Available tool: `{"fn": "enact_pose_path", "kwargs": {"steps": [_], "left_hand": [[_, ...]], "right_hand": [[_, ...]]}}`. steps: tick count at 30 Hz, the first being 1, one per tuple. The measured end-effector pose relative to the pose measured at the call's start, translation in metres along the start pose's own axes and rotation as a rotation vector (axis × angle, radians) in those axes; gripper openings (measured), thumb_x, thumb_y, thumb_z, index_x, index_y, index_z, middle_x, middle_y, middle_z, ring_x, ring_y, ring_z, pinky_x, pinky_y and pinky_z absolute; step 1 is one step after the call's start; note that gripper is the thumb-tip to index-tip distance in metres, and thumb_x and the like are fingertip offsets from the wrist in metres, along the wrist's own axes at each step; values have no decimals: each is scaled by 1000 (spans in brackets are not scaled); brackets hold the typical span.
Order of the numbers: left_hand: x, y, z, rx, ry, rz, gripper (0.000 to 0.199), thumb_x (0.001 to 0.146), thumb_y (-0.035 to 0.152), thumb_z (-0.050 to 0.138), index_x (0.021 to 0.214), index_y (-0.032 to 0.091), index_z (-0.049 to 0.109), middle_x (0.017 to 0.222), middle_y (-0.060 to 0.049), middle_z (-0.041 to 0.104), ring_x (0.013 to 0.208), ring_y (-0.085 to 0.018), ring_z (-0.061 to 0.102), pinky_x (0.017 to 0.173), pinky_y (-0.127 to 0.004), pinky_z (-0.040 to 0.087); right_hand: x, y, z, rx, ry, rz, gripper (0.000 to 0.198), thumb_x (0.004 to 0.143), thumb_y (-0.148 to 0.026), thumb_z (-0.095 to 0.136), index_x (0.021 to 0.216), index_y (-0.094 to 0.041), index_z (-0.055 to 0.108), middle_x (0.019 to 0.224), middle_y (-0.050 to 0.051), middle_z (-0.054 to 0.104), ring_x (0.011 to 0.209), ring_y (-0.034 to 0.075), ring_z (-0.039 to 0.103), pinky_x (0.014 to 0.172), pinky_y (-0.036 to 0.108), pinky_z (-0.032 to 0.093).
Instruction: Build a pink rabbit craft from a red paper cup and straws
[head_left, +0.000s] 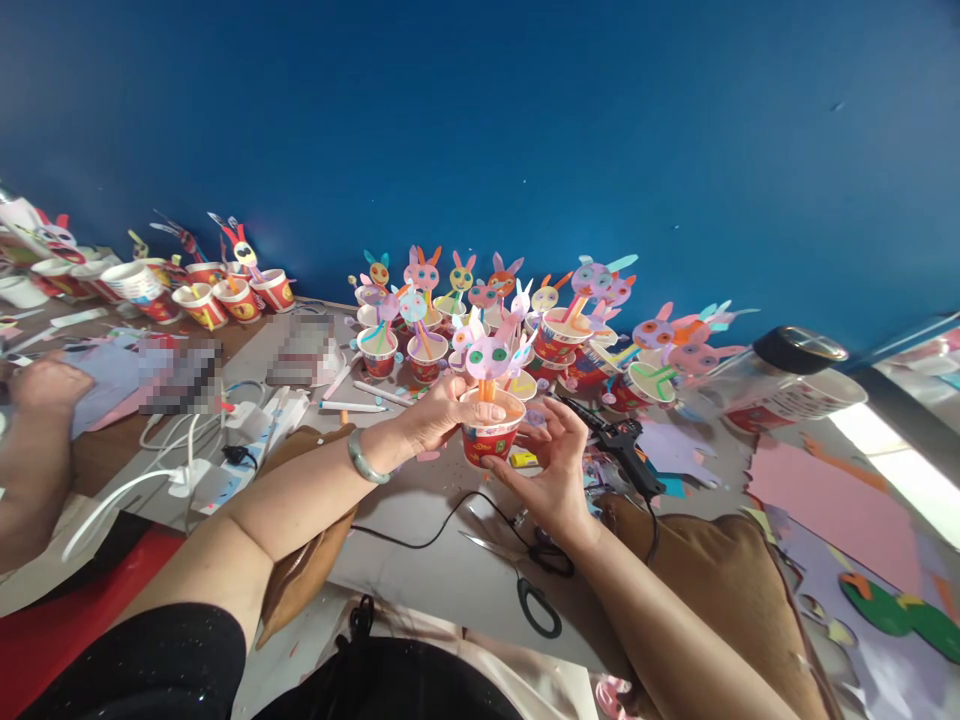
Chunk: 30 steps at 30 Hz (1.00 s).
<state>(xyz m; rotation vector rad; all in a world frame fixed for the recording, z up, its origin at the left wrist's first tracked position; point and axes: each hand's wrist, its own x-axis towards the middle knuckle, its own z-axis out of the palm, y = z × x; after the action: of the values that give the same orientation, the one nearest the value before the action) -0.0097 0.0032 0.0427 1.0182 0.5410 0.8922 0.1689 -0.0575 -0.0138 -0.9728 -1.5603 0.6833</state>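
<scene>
In front of me I hold a red paper cup with a white rim, tilted slightly. A purple paper rabbit head with green eyes stands out of it on an orange strip. My left hand pinches the cup's rim from the left, the thumb over the edge. My right hand is at its right side, fingers curved and thumb against the lower wall. Scissors lie partly open below the right hand. Just to the right rests a black glue gun.
Several finished rabbit cups crowd along the blue wall. More cups stand at the left. A power strip, a clear bottle and pink paper lie around. Another person's hand is at far left.
</scene>
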Motion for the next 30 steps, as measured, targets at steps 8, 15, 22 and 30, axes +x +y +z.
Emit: {"fn": "enact_pose_path", "kwargs": {"steps": [8,15,22,30], "left_hand": [[2,-4,3,15,127,-56,28,63,22,73,89,12,70,71,-2,72,68,-14,69,70,-25,54],[-3,2,10,37,81,-15,24,64,18,69,88,16,67,74,1,71,64,-12,64,76,-27,56],[-2,-1,10,-20,57,-13,26,64,23,72,89,17,67,74,0,69,68,-15,65,74,-28,54],[8,-7,1,-169,83,27,40,68,43,74,96,15,74,101,-11,79,89,-21,72,75,-27,53]], "right_hand": [[-1,3,0,-70,-80,-85,70,87,-31,80,142,-36,38,147,12,46,117,26,69,96,48,63],[3,-5,-5,-111,-138,-64,48,91,-34,75,132,-33,51,148,13,46,126,28,64,93,47,65],[5,-5,-5,-79,-128,6,51,85,-40,81,125,-30,50,149,16,47,134,31,58,89,47,64],[5,-1,-10,-101,-9,-16,51,82,-37,82,120,-30,49,144,14,54,138,31,55,103,50,56]]}}
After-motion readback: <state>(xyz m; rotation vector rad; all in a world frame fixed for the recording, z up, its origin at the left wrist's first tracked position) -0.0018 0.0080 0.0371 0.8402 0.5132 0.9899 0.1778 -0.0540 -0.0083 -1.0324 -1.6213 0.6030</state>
